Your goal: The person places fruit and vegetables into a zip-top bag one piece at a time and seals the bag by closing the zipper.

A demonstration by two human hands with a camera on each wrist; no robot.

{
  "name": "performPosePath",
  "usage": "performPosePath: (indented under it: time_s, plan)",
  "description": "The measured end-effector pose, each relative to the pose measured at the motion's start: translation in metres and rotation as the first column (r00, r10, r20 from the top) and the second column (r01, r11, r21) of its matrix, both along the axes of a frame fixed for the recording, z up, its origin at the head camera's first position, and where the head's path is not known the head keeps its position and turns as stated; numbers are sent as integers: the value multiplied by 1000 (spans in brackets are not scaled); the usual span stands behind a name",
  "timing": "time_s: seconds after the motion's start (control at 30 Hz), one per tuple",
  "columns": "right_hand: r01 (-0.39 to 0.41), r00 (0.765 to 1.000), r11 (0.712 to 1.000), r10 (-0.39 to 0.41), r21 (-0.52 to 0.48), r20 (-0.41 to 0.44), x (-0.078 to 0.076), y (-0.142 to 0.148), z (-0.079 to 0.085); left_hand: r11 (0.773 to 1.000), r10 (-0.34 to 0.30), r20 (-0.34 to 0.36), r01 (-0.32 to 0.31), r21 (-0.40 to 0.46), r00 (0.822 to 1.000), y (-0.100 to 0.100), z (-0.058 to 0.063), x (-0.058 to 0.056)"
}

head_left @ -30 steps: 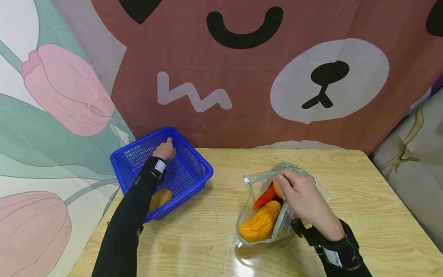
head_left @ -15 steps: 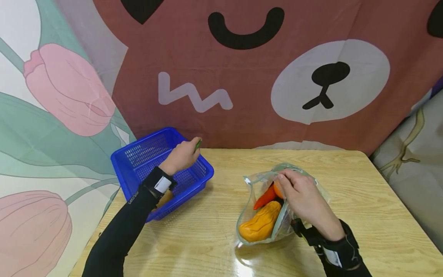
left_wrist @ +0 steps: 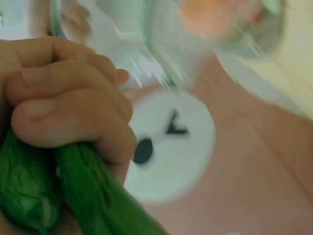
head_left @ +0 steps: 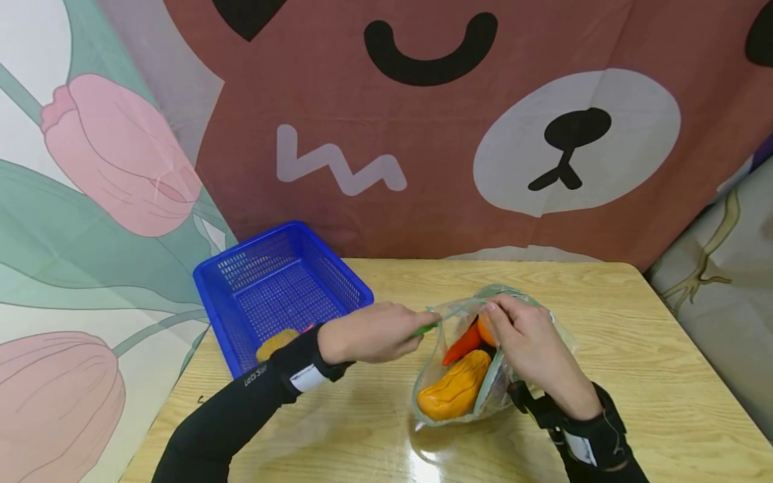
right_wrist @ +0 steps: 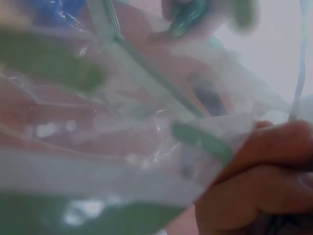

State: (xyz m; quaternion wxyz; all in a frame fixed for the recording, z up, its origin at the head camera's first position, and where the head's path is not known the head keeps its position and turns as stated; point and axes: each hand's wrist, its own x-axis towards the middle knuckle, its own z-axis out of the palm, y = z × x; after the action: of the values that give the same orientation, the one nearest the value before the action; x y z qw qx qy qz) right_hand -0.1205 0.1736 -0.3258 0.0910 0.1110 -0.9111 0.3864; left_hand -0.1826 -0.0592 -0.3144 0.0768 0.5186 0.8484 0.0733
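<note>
My left hand [head_left: 377,332] grips two wrinkled green peppers [left_wrist: 98,191], their lower parts showing below the curled fingers in the left wrist view. In the head view it is at the left side of a clear zip bag [head_left: 425,376] with pale green edging, a green tip [head_left: 426,329] showing at its fingers. My right hand [head_left: 534,352] pinches the bag's upper edge and holds its mouth apart. Inside the bag lie a knobbly orange-yellow squash-like piece [head_left: 454,389], a red-orange pointed vegetable [head_left: 464,343] and a rounded orange thing [head_left: 485,331] partly hidden by the right hand.
A blue perforated basket [head_left: 238,265] stands at the left of the wooden table [head_left: 652,376]. In it are a brownish-yellow lump [head_left: 276,343] and a small pink bit, partly covered by the left arm. A printed bear cloth [head_left: 338,221] hangs behind the table.
My left hand has come out of the basket with the green peppers and travelled right to the bag's mouth. The right hand and bag have stayed in place.
</note>
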Motion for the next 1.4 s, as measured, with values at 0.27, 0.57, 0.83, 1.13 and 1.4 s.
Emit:
performPosePath:
  time_s: [0.27,0.57,0.83,1.13,1.4]
  plan:
    - [19,999,998,-17,58,-48,0,1,0,993,-71,55,76,-95,996,53,-30,32]
    - [14,999,998,-11,54,-53,1,1,-1,992,4,145,15,-124,989,82,-48,27]
    - [9,998,999,-7,41,-57,1,2,-1,990,-74,132,88,-106,989,92,-53,20]
    - [-6,997,999,9,35,-81,2,2,-3,993,-21,150,38,-115,988,99,-51,23]
    - [4,997,999,-1,41,-74,2,2,-1,1000,-11,164,7,21,986,104,-49,18]
